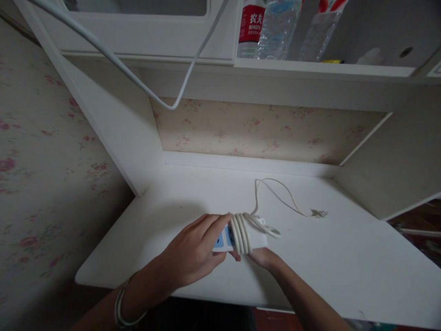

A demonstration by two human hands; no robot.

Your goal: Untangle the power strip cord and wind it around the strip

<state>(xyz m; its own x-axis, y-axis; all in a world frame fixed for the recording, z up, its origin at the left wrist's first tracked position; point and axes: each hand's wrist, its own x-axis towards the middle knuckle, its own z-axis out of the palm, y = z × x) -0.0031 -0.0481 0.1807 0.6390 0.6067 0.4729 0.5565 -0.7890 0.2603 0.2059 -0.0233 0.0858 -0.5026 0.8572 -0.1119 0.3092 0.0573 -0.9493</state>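
Observation:
A white power strip (223, 239) with blue switches lies on the white desk (344, 257). Its white cord (241, 232) is wound round it in a few loops, and a loose end trails off to a plug (319, 213) on the desk. My left hand (193, 253) lies over the strip's left end, fingers curled on it. My right hand (263, 257) comes from below and grips the strip's near edge by the loops; its fingers are mostly hidden.
A white cable (138, 80) hangs in an arc from the upper shelf. Water bottles (275, 27) stand on that shelf. Floral wallpaper (44, 161) covers the wall on the left and behind the desk. A shelf side panel (396, 170) closes in the right.

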